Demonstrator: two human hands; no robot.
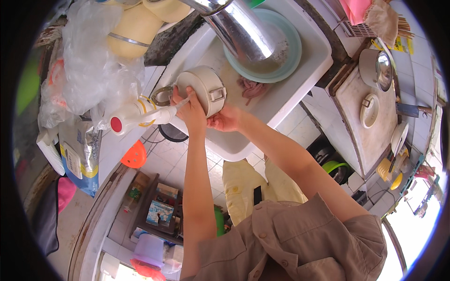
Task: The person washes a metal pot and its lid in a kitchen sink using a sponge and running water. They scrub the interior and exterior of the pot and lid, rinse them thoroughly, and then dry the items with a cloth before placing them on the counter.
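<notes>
A round cream container [198, 87] with a side clasp [217, 94] is tilted over the near left part of the white sink [242, 140]. My left hand [191, 109] grips it, with fingers spread over its pale flat face. At its lower edge, my right hand [226, 118] holds on with curled fingers; part of that hand is hidden behind the container. Close to my left hand is the nozzle of a white pump dispenser [140, 117] with a red spot on top. A wrinkled pinkish cloth [252, 88] lies on the sink floor.
Beneath a shiny metal cylinder [242, 31] sits a pale blue basin [297, 52] with cloudy water. Plastic bags [88, 63] crowd the left ledge. On the right counter [351, 95] are a clasped lid [370, 110], a metal pot [372, 66] and a cleaver [407, 109].
</notes>
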